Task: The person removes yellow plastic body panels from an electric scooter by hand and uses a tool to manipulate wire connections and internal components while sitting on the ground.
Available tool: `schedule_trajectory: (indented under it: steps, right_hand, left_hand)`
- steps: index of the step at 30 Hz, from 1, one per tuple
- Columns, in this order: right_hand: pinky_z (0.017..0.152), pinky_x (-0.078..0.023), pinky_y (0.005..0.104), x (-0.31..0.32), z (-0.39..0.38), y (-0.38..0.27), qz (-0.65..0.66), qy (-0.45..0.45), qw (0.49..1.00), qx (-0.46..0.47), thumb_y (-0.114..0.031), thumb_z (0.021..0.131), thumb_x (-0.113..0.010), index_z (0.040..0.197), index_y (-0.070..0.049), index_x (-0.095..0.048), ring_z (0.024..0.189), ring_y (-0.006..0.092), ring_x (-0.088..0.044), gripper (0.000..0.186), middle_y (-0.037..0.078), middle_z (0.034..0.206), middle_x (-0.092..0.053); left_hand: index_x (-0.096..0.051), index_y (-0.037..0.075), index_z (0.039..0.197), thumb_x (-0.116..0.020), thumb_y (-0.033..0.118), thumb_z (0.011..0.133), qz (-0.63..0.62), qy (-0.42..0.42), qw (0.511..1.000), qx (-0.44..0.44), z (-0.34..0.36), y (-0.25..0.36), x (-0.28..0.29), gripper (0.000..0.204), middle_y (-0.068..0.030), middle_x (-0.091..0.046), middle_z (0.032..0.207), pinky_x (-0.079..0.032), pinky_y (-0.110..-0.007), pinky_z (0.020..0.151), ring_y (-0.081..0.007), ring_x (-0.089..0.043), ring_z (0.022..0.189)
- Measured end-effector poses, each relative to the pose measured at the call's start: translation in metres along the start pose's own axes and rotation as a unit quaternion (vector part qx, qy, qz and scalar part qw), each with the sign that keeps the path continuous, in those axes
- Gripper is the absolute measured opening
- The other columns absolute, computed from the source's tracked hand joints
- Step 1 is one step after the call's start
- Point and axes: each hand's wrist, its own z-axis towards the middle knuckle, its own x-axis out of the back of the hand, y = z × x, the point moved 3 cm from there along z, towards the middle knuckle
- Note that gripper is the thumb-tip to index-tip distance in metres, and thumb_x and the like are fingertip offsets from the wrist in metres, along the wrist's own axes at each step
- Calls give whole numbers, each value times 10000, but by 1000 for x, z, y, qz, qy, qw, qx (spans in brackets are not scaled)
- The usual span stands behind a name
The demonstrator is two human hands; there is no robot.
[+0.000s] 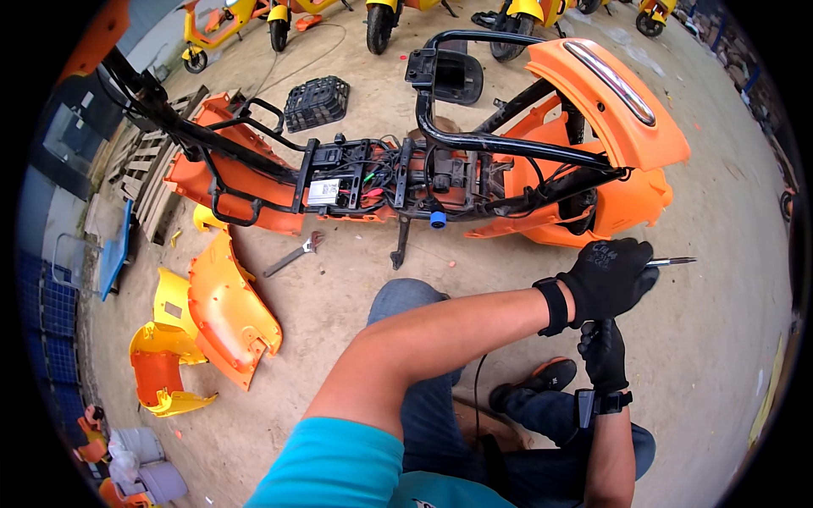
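- Slim metal-tipped screwdriver (671,262): long axis near level, tip pointing right, just beside the orange scooter tail panel (610,93).
- Left hand (608,278), black glove: fingers curled tight around the tool's handle.
- Right hand (603,354), black glove: just below the left, fingers pressed together.
- Bare sandy concrete floor (720,339), outdoor yard.
- One stripped scooter frame (406,169); one wrench (292,255) on the floor.

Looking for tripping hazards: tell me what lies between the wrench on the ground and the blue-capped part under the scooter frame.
In the head view, only bare ground lies between the wrench and the blue-capped part; the black kickstand stands just short of it.
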Motion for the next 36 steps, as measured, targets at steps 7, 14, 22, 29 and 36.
schedule_trajectory:
  steps: [7,14,22,29,36]
  right_hand:
    - [519,-430,228,-10,0,5,1,29,996,-80,-474,972,-410,1024,-51,-564,553,83,-488,454,10,693,-524]
    - [468,-418,227,-5,2,18,9,32,994,-104,-526,958,-394,1010,-32,-561,502,94,-483,524,9,631,-500]
    - [404,-360,246,-6,5,34,-16,31,994,-105,-541,943,-421,1032,-41,-538,428,99,-419,521,-4,554,-447]
    - [362,-337,247,4,5,36,-138,-1,989,-51,-580,923,-423,951,-43,-563,364,111,-410,556,-10,462,-411]
    - [402,-388,264,-4,4,43,-62,-4,993,-99,-495,956,-422,938,-54,-570,420,130,-483,465,23,538,-500]
  left_hand:
    - [-533,52,806,-592,267,867,29,138,986,-91,26,21,54,232,-134,-538,704,-420,-410,570,-311,-561,651]
    - [-537,14,951,-526,174,916,25,208,971,-115,38,23,107,165,-160,-545,752,-442,-397,607,-334,-568,706]
    - [-512,-18,1170,-523,95,902,70,306,940,-129,39,0,133,290,-190,-591,893,-477,-412,680,-358,-598,803]
    - [-499,-22,1165,-501,107,908,133,303,940,-80,45,-4,145,288,-231,-550,1009,-447,-446,822,-396,-543,955]
    - [-551,-7,1114,-572,149,889,131,334,927,-110,43,-4,152,275,-199,-602,943,-477,-417,739,-360,-586,882]
